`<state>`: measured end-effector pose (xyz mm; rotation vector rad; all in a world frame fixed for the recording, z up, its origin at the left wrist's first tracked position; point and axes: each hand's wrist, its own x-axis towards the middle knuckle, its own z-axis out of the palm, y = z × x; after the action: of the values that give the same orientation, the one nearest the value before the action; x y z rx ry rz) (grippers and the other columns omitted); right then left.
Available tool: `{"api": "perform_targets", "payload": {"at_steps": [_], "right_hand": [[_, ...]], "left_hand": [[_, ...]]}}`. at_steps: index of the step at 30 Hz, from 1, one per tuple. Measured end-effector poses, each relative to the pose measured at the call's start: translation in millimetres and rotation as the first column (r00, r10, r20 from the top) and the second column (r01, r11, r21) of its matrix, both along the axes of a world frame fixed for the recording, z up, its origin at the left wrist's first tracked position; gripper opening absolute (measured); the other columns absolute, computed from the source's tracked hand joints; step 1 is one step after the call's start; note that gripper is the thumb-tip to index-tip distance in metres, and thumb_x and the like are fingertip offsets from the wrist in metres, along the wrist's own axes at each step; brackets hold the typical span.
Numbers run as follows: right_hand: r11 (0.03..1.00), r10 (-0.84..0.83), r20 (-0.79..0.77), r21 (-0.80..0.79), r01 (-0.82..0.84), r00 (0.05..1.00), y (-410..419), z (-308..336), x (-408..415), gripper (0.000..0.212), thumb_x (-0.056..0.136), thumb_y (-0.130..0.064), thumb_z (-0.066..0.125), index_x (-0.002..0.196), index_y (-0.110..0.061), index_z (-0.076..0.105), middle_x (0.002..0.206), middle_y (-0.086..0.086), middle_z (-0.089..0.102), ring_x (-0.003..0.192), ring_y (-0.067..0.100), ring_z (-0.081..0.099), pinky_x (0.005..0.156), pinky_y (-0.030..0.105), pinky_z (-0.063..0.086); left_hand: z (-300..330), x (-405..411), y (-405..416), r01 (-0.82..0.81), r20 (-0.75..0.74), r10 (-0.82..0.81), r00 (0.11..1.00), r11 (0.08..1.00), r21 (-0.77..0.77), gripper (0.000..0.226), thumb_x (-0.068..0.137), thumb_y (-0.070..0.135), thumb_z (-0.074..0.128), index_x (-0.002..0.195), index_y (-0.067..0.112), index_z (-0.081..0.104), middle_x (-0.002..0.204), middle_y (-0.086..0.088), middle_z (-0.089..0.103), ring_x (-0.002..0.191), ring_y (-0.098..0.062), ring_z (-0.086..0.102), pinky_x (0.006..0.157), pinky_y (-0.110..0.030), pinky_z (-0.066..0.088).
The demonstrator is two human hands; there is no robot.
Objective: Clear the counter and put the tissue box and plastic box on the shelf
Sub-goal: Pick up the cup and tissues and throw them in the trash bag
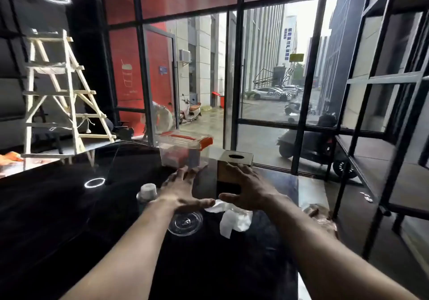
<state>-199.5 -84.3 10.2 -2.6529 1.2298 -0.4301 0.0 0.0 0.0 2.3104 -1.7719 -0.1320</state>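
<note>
Both hands are open and empty: left hand (pixel 183 192) reaches for the plastic box (pixel 184 150) at 12 o'clock, right hand (pixel 247 189) for the tissue box (pixel 234 166) beside it. A hasty sweep might topple the bottle (pixel 146 195) at 9 o'clock on the desk (pixel 58 207).

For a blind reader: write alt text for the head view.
Both hands, left hand and right hand, reach open over a black counter toward a clear plastic box and a tissue box. Crumpled tissue lies nearer; a metal shelf stands right.
</note>
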Motion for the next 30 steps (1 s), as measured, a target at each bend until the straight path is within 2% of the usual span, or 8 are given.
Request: {"api": "perform_targets", "payload": {"at_steps": [5, 8, 12, 14, 17, 22, 27, 30], "right_hand": [[0.963, 0.104, -0.130, 0.262, -0.067, 0.986, 1, -23, -5, 0.103, 0.073, -0.052, 0.086, 0.158, -0.049, 0.028, 0.160, -0.004, 0.039, 0.148, 0.024, 0.038, 0.119, 0.043, 0.039], [0.961, 0.139, -0.168, 0.261, -0.092, 0.976, 3, -33, -9, 0.095, 0.064, -0.041, 0.092, 0.148, -0.049, 0.047, 0.148, -0.008, 0.053, 0.139, 0.019, 0.049, 0.112, 0.038, 0.047], [0.977, 0.124, -0.126, 0.191, -0.099, 0.984, 7, -41, -10, 0.066, 0.068, -0.025, 0.088, 0.127, -0.045, 0.068, 0.128, -0.006, 0.067, 0.119, 0.021, 0.065, 0.097, 0.033, 0.055], [0.983, 0.119, -0.101, 0.155, -0.103, 0.988, 7, -44, -10, 0.048, 0.077, -0.017, 0.078, 0.118, -0.040, 0.074, 0.119, -0.003, 0.070, 0.110, 0.023, 0.069, 0.089, 0.034, 0.057], [0.990, 0.079, -0.067, 0.123, -0.070, 0.995, 7, -44, -7, 0.048, 0.080, -0.003, 0.065, 0.113, -0.036, 0.076, 0.111, -0.002, 0.070, 0.103, 0.025, 0.070, 0.084, 0.037, 0.059], [0.996, -0.042, 0.130, 0.082, 0.031, 0.991, 14, -23, 12, 0.036, 0.073, -0.024, 0.073, 0.107, -0.036, 0.077, 0.109, 0.002, 0.077, 0.100, 0.029, 0.071, 0.082, 0.043, 0.059], [0.993, -0.099, 0.347, -0.024, 0.114, 0.932, 24, 17, 63, 0.029, 0.091, -0.018, 0.065, 0.115, -0.029, 0.076, 0.118, 0.009, 0.076, 0.106, 0.033, 0.069, 0.079, 0.035, 0.051], [0.990, -0.090, 0.397, -0.062, 0.124, 0.913, 35, 36, 105, 0.034, 0.088, -0.013, 0.064, 0.118, -0.025, 0.072, 0.120, 0.011, 0.074, 0.107, 0.033, 0.069, 0.076, 0.032, 0.045]], "left_hand": [[-29, -4, 1, -0.022, -0.026, 0.027, 0.999, 0.983, 0.180, 0.118, 0.065, 0.075, 0.071, 0.156, 0.044, 0.003, 0.167, -0.007, 0.008, 0.151, -0.036, 0.016, 0.119, -0.056, 0.024], [-39, -9, 3, -0.060, -0.012, 0.064, 0.998, 0.975, 0.215, 0.117, 0.064, 0.069, 0.075, 0.155, 0.044, 0.007, 0.164, -0.009, 0.019, 0.149, -0.035, 0.023, 0.118, -0.054, 0.027], [-47, -14, 9, -0.098, -0.027, 0.106, 0.994, 0.972, 0.216, 0.111, 0.067, 0.064, 0.076, 0.155, 0.040, 0.013, 0.148, -0.011, 0.043, 0.138, -0.033, 0.041, 0.110, -0.049, 0.039], [-47, -15, 12, -0.105, -0.040, 0.113, 0.993, 0.979, 0.173, 0.106, 0.069, 0.059, 0.076, 0.154, 0.040, 0.017, 0.140, -0.010, 0.049, 0.135, -0.031, 0.044, 0.105, -0.048, 0.043], [-45, -19, 21, -0.075, -0.034, 0.079, 0.996, 0.992, 0.099, 0.099, 0.071, 0.051, 0.077, 0.153, 0.039, 0.022, 0.135, -0.008, 0.052, 0.132, -0.029, 0.047, 0.104, -0.047, 0.046], [-19, -1, 34, 0.018, -0.071, -0.021, 0.997, 0.999, -0.047, 0.095, 0.068, 0.046, 0.076, 0.150, 0.039, 0.028, 0.133, -0.006, 0.054, 0.129, -0.026, 0.052, 0.105, -0.040, 0.046], [45, 55, 44, 0.082, -0.084, -0.110, 0.990, 0.955, -0.284, 0.102, 0.070, 0.047, 0.084, 0.152, 0.036, 0.025, 0.144, -0.011, 0.049, 0.129, -0.032, 0.052, 0.106, -0.046, 0.048], [69, 103, 60, 0.036, -0.057, -0.062, 0.996, 0.923, -0.384, 0.106, 0.068, 0.047, 0.085, 0.153, 0.033, 0.024, 0.144, -0.017, 0.048, 0.127, -0.036, 0.054, 0.103, -0.049, 0.050]]}}
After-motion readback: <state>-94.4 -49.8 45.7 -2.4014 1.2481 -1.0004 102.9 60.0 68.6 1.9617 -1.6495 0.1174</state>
